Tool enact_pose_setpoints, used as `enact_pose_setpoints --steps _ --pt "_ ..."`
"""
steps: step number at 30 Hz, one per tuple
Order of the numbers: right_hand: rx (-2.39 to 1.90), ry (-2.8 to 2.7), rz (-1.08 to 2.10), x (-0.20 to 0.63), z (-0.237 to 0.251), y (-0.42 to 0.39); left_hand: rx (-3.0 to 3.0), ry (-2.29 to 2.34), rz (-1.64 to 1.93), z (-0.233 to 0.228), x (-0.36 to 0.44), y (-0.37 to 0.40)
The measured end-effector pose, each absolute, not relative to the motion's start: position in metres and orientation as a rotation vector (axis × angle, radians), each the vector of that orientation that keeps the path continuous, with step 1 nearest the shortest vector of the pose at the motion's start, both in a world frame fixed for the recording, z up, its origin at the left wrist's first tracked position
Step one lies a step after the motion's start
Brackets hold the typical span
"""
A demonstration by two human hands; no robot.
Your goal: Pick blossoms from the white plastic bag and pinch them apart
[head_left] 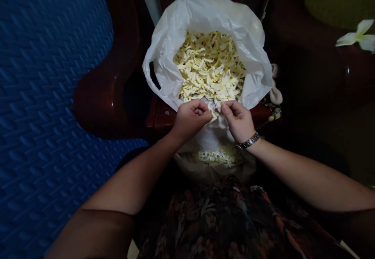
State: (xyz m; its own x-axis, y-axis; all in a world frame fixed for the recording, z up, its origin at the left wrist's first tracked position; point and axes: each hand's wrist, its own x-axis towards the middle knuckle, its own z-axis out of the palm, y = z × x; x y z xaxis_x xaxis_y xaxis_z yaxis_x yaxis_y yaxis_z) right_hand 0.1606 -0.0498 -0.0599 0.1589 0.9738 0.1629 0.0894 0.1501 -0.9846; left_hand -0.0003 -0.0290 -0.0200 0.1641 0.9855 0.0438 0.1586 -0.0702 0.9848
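Observation:
Between my two hands is a small white and yellow flower (214, 114), over the near rim of an open white plastic bag (205, 13). My left hand (191, 117) pinches it from one side with thumb and forefinger. From the other side my right hand (239, 121), with a metal watch band (248, 140) at the wrist, pinches at its petals; the fingertips partly hide the flower. Many white-yellow flowers (211, 69) fill the bag. Below my hands, a second pale bag (190, 167) holds small white and greenish flower pieces (219, 156).
The bag stands on a dark red wooden surface (162, 116), with curved wooden furniture (99, 99) at the left. Blue textured matting (52, 95) covers the left side. A larger white flower (358, 36) is at the far right. Small pale objects (275, 95) lie beside the bag.

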Motion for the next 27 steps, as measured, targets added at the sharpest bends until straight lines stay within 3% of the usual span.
enact_pose_setpoints --steps 6,13,18,27 --pt "-1.276 -1.24 0.968 0.181 -0.054 -0.037 1.272 1.14 1.077 -0.01 -0.014 -0.019" --pt "-1.224 -1.866 1.366 0.189 -0.051 -0.045 1.248 1.082 1.081 -0.004 -0.029 -0.008" --pt "-1.23 -1.53 1.118 0.174 -0.047 -0.052 1.259 1.077 0.883 -0.008 -0.023 -0.014" --pt "-1.13 -1.14 1.175 0.158 -0.051 -0.06 1.276 0.967 0.826 -0.016 -0.007 -0.026"
